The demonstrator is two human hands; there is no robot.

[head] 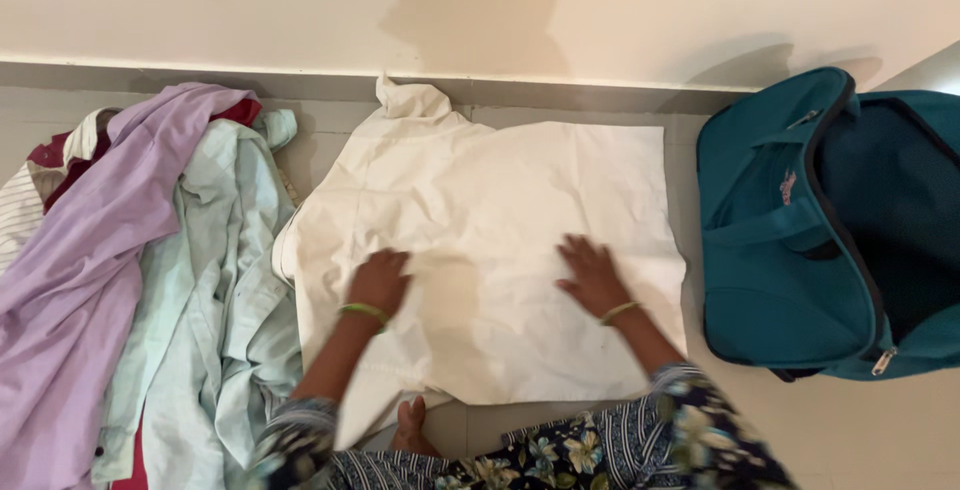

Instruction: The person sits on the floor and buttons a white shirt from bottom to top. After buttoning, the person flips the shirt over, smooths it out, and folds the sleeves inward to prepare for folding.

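A cream shirt (500, 200) lies spread flat on the floor in front of me, its collar pointing toward the wall. My left hand (378, 281) rests palm down on its left half, fingers slightly apart. My right hand (592, 274) presses flat on its right half, fingers spread. Both wrists wear thin green bangles. Neither hand grips the cloth.
A heap of clothes lies at the left: a lilac shirt (80, 270), a pale mint shirt (215, 300), some striped and dark red cloth. An open teal duffel bag (790, 250) sits at the right. The wall's skirting (300, 80) runs behind. My foot (408, 428) shows below the shirt.
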